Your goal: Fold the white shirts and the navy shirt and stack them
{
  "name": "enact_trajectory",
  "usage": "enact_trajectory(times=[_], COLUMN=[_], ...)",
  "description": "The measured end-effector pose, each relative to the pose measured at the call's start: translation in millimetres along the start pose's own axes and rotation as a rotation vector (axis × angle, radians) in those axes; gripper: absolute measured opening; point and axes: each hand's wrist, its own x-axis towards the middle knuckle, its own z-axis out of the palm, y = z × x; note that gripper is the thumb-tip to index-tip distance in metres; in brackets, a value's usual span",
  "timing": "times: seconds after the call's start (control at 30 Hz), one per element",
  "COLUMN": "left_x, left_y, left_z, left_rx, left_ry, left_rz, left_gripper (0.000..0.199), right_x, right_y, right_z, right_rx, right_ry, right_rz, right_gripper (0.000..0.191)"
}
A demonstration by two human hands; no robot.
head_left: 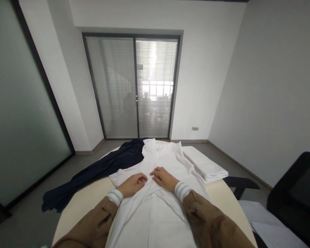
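And here's the desk (76, 212), pale and rounded, filling the lower centre of the frame. Across it sprawls the white shirt (152, 210), its long axis running up the picture from the bottom edge to the desk's far rim, with creases fanning diagonally below mid-frame. Out to the left, a navy garment (100, 170) trails from upper centre down over the desk's edge; to the right, a folded white cloth (201, 160) sits just beside the shirt (white against white, so that border takes some finding).

Now the hands, both over the shirt's middle, with cloth stretching above and below them. The right hand (165, 178) has bent fingers, slightly parted, its fingertips closest to the shirt's lengthwise centre line. The left hand (133, 185) lies opposite, a touch lower, fingers loosely curled and just short of that line. Is either one pinching fabric? From here, I can't tell.
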Motion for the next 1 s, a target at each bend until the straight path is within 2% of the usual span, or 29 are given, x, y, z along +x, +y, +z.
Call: enact_trajectory(times=[0.07,0.17,0.23,0.3,0.37,0.43,0.53,0.6,0.7,0.77,0.9,1.0], left_x=[-6,-12,-14,-15,-14,-14,-14,-15,-16,-16,-17,-19], left_y=[-6,-14,-17,-18,-18,-18,-19,-19,-16,-13,-13,-17], left_z=[-1.2,-1.6,-2.0,-2.4,-2.3,-1.8,-1.8,-3.1,-6.1,-7.3,-5.4,-2.1], left_rx=[-0.009,-0.056,-0.108,-0.166,-0.220,-0.259,-0.308,-0.339,-0.319,-0.265,-0.166,-0.094], left_ry=[0.006,0.011,0.023,0.032,0.041,0.054,0.068,0.060,0.047,0.036,0.032,0.018], left_rz=[0.061,0.083,0.069,0.058,0.023,-0.024,-0.031,-0.013,0.007,0.025,0.043,0.093], left_gripper=[0.026,0.024,0.023,0.022,0.021,0.021,0.019,0.017,0.022,0.027,0.029,0.029], right_x=[3,3,0,-4,-7,-8,-8,-8,-12,-18,-33,-42], right_y=[-4,-24,-42,-60,-75,-85,-93,-94,-93,-94,-108,-122], right_z=[-2,-8,-11,-10,-2,11,28,29,16,2,-11,-4], right_rx=[-0.043,-0.137,-0.163,-0.177,-0.235,-0.326,-0.404,-0.381,-0.242,-0.055,0.452,0.634], right_ry=[0.005,0.044,-0.005,-0.105,-0.154,-0.147,-0.161,-0.148,-0.053,-0.046,-0.198,-0.292], right_rz=[0.038,0.084,0.008,-0.117,-0.175,-0.193,-0.259,-0.242,-0.070,0.021,0.060,0.080], right_gripper=[0.030,0.027,0.030,0.038,0.040,0.034,0.027,0.027,0.033,0.038,0.044,0.062])
